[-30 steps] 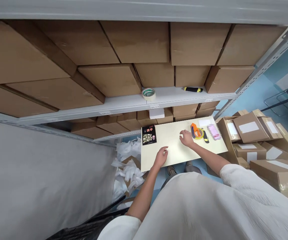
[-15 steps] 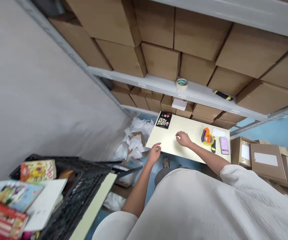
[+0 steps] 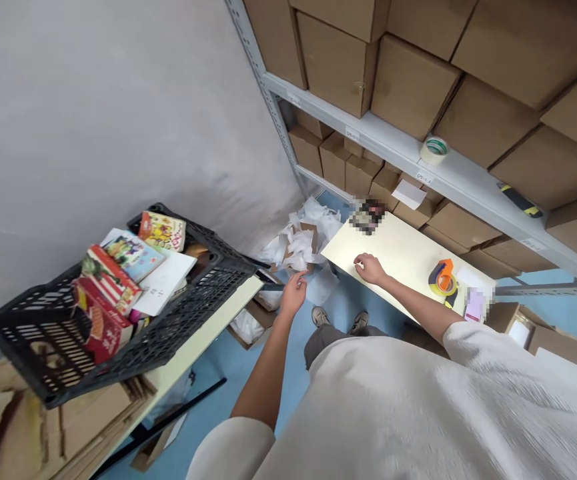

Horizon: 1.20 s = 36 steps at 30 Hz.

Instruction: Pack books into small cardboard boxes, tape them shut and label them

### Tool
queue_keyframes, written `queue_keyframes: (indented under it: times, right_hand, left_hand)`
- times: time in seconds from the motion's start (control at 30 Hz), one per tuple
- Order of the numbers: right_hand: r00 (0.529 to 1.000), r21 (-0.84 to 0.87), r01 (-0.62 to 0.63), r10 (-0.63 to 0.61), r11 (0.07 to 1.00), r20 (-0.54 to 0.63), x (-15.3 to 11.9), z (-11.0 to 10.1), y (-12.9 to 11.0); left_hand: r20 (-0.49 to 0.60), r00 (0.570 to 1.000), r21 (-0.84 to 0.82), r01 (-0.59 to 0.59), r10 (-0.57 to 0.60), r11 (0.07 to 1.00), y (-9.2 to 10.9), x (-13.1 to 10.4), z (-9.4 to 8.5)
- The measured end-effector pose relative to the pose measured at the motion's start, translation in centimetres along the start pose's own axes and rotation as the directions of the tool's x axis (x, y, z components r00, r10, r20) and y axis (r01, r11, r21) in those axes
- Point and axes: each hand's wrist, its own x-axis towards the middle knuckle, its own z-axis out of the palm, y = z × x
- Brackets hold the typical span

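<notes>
My left hand (image 3: 294, 292) hovers over the floor between the two tables, fingers apart and nothing in it. Above the near edge of the white table (image 3: 398, 247) is my right hand (image 3: 369, 269), its fingers loosely curled and holding nothing that I can see. A dark booklet (image 3: 367, 217), blurred out, lies at the table's far left corner. On the left, a black plastic crate (image 3: 203, 307) holds several books, among them a yellow one (image 3: 164, 231), a blue one (image 3: 131, 255), a white one (image 3: 165, 283) and a red one (image 3: 103, 320). Neither hand touches them.
An orange tape dispenser (image 3: 445, 275) and a phone (image 3: 475, 305) lie on the white table's right end. The shelf (image 3: 383, 140) carries cardboard boxes, a tape roll (image 3: 435, 151) and a cutter knife (image 3: 519, 200). White plastic wrapping (image 3: 301, 247) covers the floor corner; flattened cardboard (image 3: 83, 420) lies below the crate.
My view has turned left, bringing the whole crate into sight. The right hand has shifted back toward the white table's near edge. Both hands remain without anything in them.
</notes>
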Motion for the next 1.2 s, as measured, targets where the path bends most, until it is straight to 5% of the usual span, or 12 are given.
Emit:
queue_keyframes:
  times: [0.27, 0.6, 0.87, 1.03, 1.2]
  right_hand:
    - [0.999, -0.047, 0.041, -0.04, 0.998, 0.021, 5.2, 2.4, -5.7]
    - [0.996, -0.012, 0.047, -0.046, 0.999, 0.077, 11.0, 10.5, -13.4]
    - [0.942, -0.122, -0.045, 0.083, 0.992, 0.325, 9.6, 18.5, -12.2]
    - [0.892, -0.172, -0.109, 0.172, 0.979, 0.419, 8.8, 23.4, -8.0]
    - [0.865, -0.222, -0.142, 0.23, 0.965, 0.447, 10.5, 29.2, -2.7]
  left_hand:
    - [-0.036, 0.998, -0.097, 0.053, -0.057, 0.994, -2.9, 1.4, -2.8]
    - [0.09, 0.988, -0.164, 0.138, -0.124, 0.977, -8.2, 6.9, -5.1]
    - [0.133, 0.969, -0.104, 0.22, -0.206, 0.97, -13.3, 4.9, -0.4]
    - [0.128, 0.94, -0.12, 0.331, -0.316, 0.936, -17.3, 1.9, 4.1]
    - [0.149, 0.928, -0.125, 0.361, -0.342, 0.924, -23.1, 2.3, 8.5]
